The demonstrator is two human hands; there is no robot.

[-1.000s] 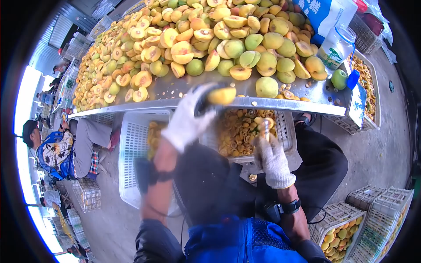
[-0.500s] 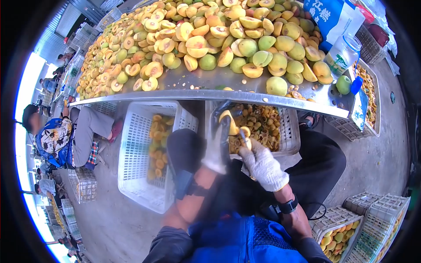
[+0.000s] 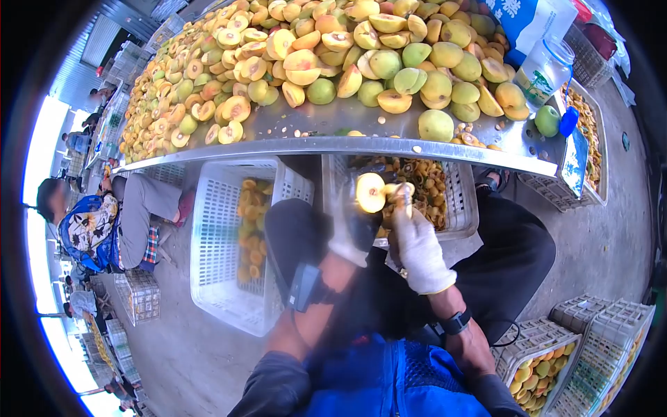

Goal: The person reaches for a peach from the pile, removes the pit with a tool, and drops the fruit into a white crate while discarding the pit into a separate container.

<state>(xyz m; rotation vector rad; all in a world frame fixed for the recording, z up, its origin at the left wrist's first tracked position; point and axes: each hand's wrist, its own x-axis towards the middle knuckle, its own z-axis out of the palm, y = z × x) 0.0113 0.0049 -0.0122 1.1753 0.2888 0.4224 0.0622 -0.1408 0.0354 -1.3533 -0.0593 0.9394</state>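
My left hand [image 3: 353, 226], in a white and dark glove and blurred by motion, holds a yellow peach half [image 3: 370, 192] with its cut face turned up. Close on its right, my right hand [image 3: 420, 254] wears a white knitted glove. Its fingers are closed round a small hand tool [image 3: 404, 203], whose exact shape is hard to make out. A yellowish piece of fruit [image 3: 396, 189] shows at the tool's end, close to the peach half. Both hands are over a white crate [image 3: 467, 201] of brownish fruit scraps, between my knees.
A metal table [image 3: 313, 142] bears a large heap of halved peaches [image 3: 306, 66]. To the left stands a white crate [image 3: 215, 236] with peach halves inside. A plastic jar [image 3: 545, 73] is at the table's right. More crates [image 3: 590, 347] stand lower right; a seated person [image 3: 90, 229] is at left.
The peach half in my left hand has turned, so its round cut face now shows. My right hand has risen slightly and turned more upright with the tool.
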